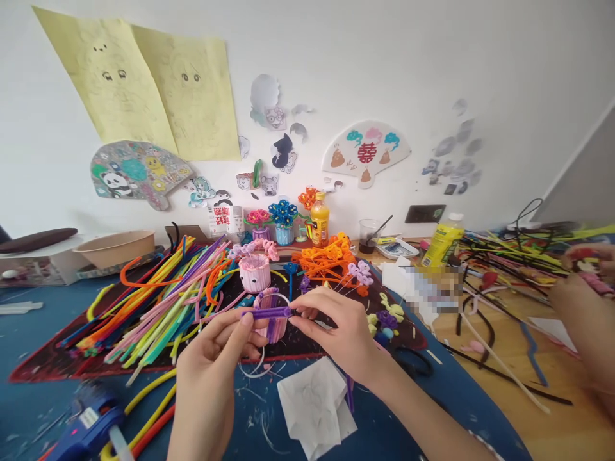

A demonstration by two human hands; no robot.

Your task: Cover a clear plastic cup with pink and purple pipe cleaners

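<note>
Between my two hands a purple pipe cleaner (268,313), folded into a short length, is held level above the table. My left hand (218,346) pinches its left end between thumb and fingers. At the right end, the fingertips of my right hand (336,326) close on the same pipe cleaner. Just behind it stands a small pink and purple striped pipe-cleaner basket (276,328), partly hidden by the fingers. A pink pipe-cleaner pot (255,274) with an eye sits farther back. Below my hands lies a crumpled white paper (312,406).
A heap of coloured pipe cleaners (158,301) lies left, orange pipe-cleaner pieces (329,259) right of centre. A blue glue gun (89,426) rests front left. Bottles, a plastic cup (372,234) and flower pots line the wall. Another person's hands (583,294) work at the far right.
</note>
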